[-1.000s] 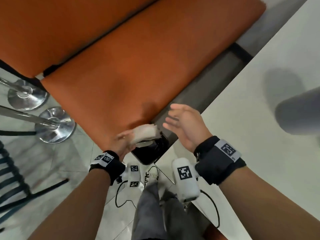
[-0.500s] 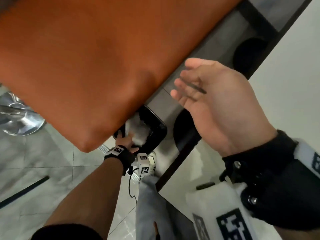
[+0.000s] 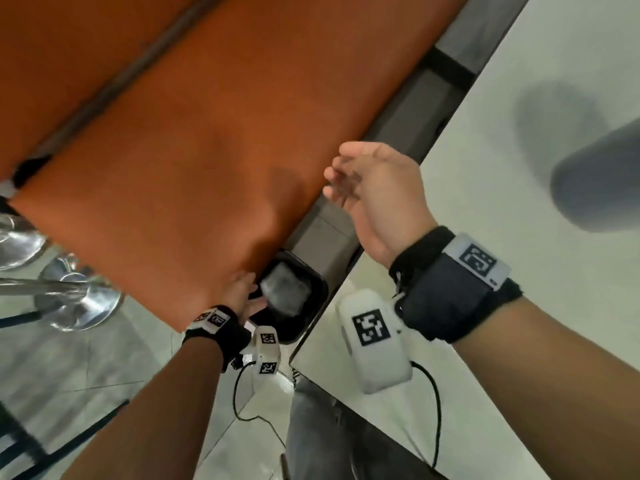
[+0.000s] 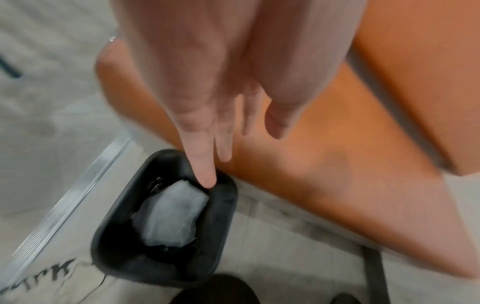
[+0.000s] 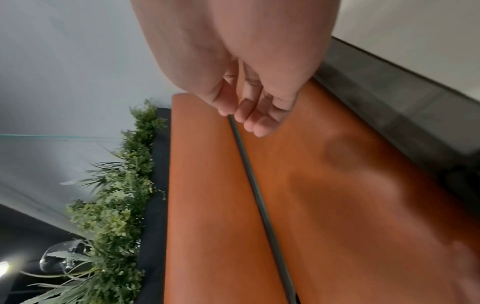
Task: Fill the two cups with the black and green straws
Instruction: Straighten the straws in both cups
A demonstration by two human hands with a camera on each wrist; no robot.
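Left hand [image 4: 207, 98] grip spread above the bin [image 4: 166, 267]; right hand [image 3: 377, 199] grip loose, empty.

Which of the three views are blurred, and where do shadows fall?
Head view: the right hand has smeared fingers, and a soft shadow lies on the white table. Left wrist view: the left hand is blurred, the bin softly. Right wrist view: hand and orange seat are soft, with a shadow on the seat.

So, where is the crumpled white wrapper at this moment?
The crumpled white wrapper lies inside the small black bin on the floor, beside the orange bench seat, just below the left hand fingers.
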